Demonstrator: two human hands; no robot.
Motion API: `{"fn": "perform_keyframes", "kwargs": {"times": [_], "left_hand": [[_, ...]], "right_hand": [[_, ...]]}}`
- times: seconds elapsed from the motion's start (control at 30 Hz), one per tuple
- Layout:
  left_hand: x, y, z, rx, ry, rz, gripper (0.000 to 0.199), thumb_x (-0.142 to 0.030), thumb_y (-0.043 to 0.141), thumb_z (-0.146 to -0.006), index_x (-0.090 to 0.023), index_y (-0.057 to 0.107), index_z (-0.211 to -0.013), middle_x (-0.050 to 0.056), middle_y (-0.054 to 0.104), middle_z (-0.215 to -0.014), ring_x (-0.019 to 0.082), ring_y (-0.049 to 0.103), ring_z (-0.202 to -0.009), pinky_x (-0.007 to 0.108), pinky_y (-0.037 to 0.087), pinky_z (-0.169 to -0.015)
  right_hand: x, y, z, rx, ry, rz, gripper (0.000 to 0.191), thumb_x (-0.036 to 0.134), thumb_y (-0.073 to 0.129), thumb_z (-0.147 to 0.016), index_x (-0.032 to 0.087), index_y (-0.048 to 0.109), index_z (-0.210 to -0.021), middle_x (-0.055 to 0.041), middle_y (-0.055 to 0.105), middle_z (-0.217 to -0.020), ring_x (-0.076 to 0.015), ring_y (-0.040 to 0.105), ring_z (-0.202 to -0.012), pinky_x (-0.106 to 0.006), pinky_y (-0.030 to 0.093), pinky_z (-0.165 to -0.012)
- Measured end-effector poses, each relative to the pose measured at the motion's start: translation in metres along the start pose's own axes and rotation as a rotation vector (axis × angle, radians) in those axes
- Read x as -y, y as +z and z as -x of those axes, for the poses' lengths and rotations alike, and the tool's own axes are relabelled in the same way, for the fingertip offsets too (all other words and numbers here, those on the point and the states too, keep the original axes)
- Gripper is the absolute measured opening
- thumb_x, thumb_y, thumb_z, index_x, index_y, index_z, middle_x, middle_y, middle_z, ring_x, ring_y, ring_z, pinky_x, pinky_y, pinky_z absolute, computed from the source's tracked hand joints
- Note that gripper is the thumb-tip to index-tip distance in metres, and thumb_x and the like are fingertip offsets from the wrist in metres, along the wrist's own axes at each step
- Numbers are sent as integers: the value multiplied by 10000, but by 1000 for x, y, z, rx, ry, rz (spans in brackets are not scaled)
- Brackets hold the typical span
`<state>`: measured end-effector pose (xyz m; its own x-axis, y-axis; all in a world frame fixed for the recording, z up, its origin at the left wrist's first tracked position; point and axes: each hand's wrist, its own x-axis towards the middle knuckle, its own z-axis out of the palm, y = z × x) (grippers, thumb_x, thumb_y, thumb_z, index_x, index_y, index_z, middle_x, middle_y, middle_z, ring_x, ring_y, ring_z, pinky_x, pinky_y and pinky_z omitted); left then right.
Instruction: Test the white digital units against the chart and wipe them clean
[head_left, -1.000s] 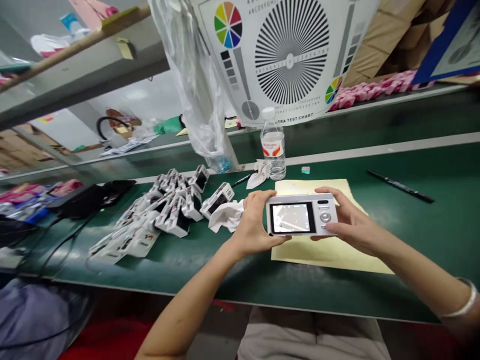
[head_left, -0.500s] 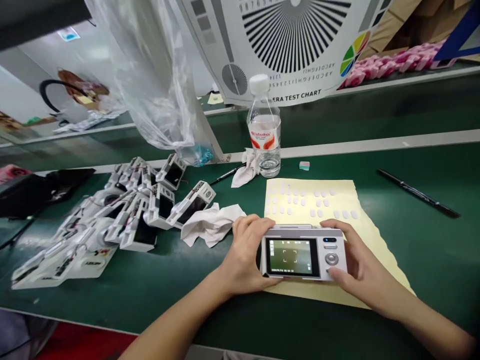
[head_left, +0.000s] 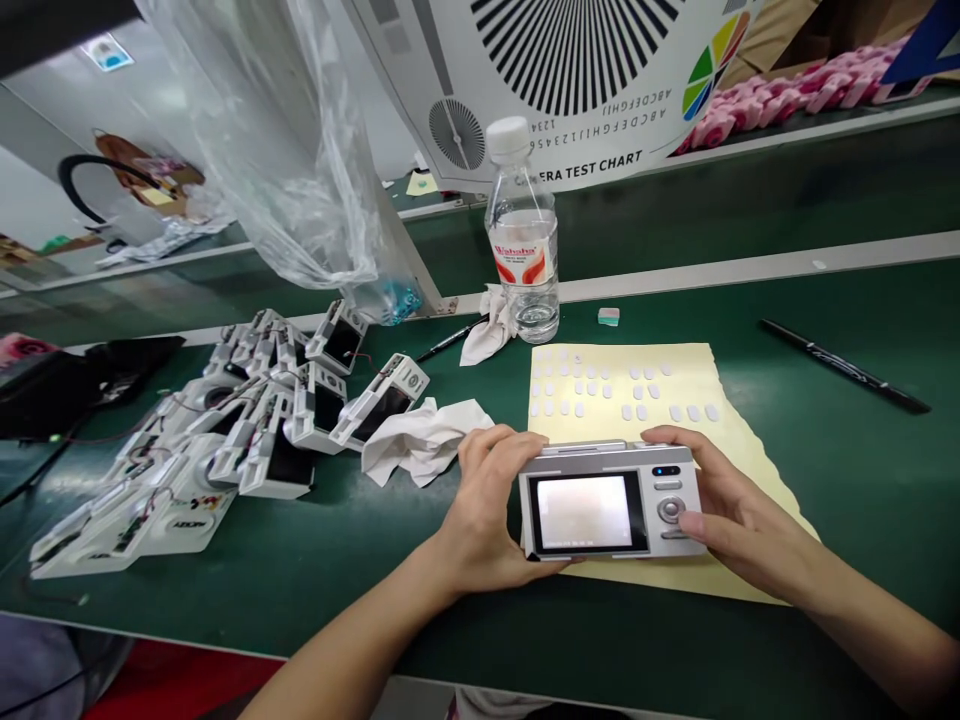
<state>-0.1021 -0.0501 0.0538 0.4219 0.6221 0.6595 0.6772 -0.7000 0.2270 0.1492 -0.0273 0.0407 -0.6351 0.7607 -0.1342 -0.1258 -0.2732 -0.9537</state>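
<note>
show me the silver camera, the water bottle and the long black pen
silver camera (head_left: pixel 581 512): head view, on its screen
water bottle (head_left: pixel 522 258): head view, on its red and white label
long black pen (head_left: pixel 846 366): head view, on the middle of its barrel

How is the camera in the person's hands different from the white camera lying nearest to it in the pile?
The held camera has a lit, pale screen; the pile camera has a dark screen. The held camera is level and faces up, while the pile camera lies tilted. The held camera's face looks silver, the pile camera's white. Both have a wide rectangular screen.
</note>
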Motion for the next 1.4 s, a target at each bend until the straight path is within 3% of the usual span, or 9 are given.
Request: {"fn": "perform_keyframes", "kwargs": {"times": [0.17,0.37,0.57,0.7,1.13,1.4], "left_hand": [[1,2,0,-14,12,-14,771,-453,741,-628,-156,362,-1230,140,568,-1047,297,484,-1006,453,429,-845],[2,5,0,-17,26,-46,722,-452,698,-663,-167,351,-1227,136,576,-1043,298,493,-990,460,410,-839],[4,6,2,-10,26,-33,743,-452,714,-643,-167,350,-1224,136,571,-1063,299,487,-1007,457,399,-854],[6,6,1,-1,12,-46,720,-452,704,-654,-167,357,-1217,129,573,-1048,296,481,-1001,447,401,-851],[7,6,1,11,13,-40,740,-472,708,-655,-191,346,-1237,119,580,-1050,295,489,-997,452,407,-846],[4,9,3,-78,67,-66,732,-478,702,-659,-167,372,-1234,133,596,-1045,292,502,-984,442,399,-837]], "right_hand": [[0,-1,-2,-8,-48,126,587,311,629,-824,359,265,-1283,-54,538,-1171,-210,596,-1013,-324,528,-845],[-5,7,-4,-104,-101,201,584,210,628,-781,336,294,-1242,-41,547,-1099,-158,602,-834,-290,547,-763],[-2,2,-5,-64,-100,149,572,298,639,-805,317,314,-1276,-54,556,-1160,-193,603,-980,-305,525,-834],[-1,-4,-8,-8,-47,102,557,392,604,-829,329,320,-1303,-65,538,-1228,-220,592,-1042,-331,538,-805],[-7,-4,-11,-26,-70,50,510,409,569,-865,360,306,-1300,-44,554,-1192,-182,609,-992,-295,541,-790],[-9,-4,-8,-32,-146,121,446,390,567,-869,345,354,-1258,-43,542,-1183,-186,599,-1002,-282,544,-772]]}}
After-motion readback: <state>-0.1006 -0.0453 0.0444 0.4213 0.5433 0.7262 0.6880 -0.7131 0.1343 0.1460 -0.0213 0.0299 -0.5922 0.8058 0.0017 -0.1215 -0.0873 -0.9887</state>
